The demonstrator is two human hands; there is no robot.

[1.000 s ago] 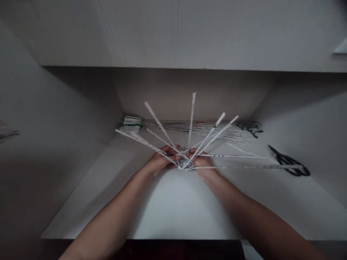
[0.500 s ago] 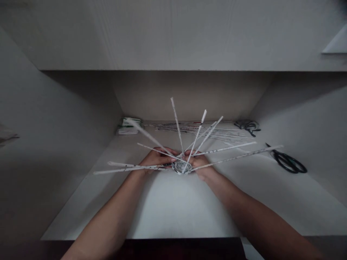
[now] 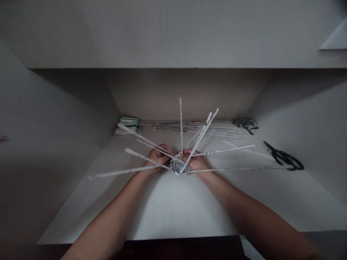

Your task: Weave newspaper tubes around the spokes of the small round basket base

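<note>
A small round woven paper base (image 3: pixel 179 166) is held above the white surface, between my two hands. Several rolled paper sticks (image 3: pixel 181 124) fan out from it to the left, right and away from me. My left hand (image 3: pixel 159 156) is closed at the base's left side, with fingers and thumb around its edge and the sticks there. On the opposite side my right hand (image 3: pixel 195 161) is closed on the base's right edge, sticks crossing over its fingers. Some fingertips are hidden behind the weave.
Black-handled scissors (image 3: pixel 284 157) lie at the right. Along the back wall is a pile of rolled paper sticks (image 3: pixel 195 129). A white and green packet (image 3: pixel 128 124) sits in the back left corner, and a dark tangled item (image 3: pixel 246 124) in the back right.
The woven base has turned a little in my hands, and its sticks have shifted their angles. Both hands stay on it. The whole view has moved slightly.
</note>
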